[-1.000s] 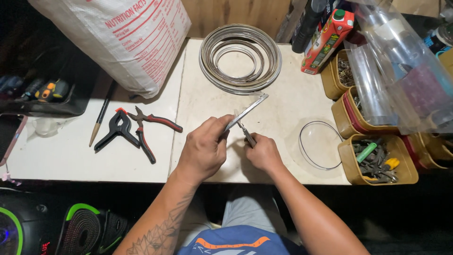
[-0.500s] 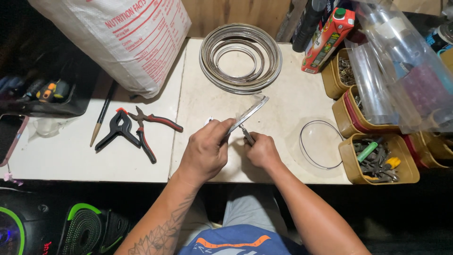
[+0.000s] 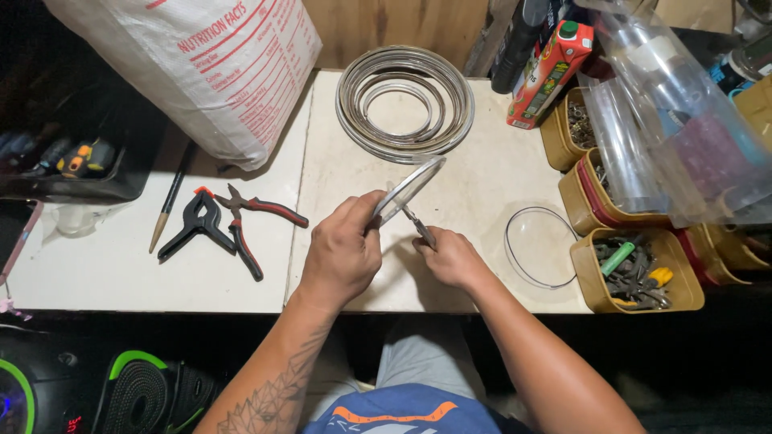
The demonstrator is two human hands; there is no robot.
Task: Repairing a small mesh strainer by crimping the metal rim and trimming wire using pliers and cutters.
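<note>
Ring (image 3: 408,190), thin metal w/ clear centre, sits tilted above the tabletop (image 3: 354,265), its lower rim pinched betw. thumb and curled fingers of the left hand (image 3: 342,255); most of the ring sticks up and away past the fingertips. Right hand (image 3: 452,259) is closed around a small slim tool (image 3: 420,227), fingers pressed together on its handle, tip touching the ring's lower edge just beside the left thumb. Exact kind of tool: can't tell.

Beyond the fingertips, a coil of metal-edged hoops (image 3: 404,104) lies flat. Far left of the left-hand fingers, a big white woven sack (image 3: 193,68) w/ red print panel leans over the table's back edge. Up and right of the right-hand fingers: red-and-orange carton (image 3: 550,74) w/ green cap, tilted, then clear plastic bags (image 3: 667,128) draped over tan tubs (image 3: 635,273) of small hardware.

Left of the left knuckles, well apart: red-handled pliers (image 3: 249,229), black spring clamp (image 3: 191,227), wood-handled pick (image 3: 167,205). Right of the right hand, a loose clear ring (image 3: 537,245) lies near the tubs. Open tabletop betw. coil and hands; front table edge runs just under both wrists.
</note>
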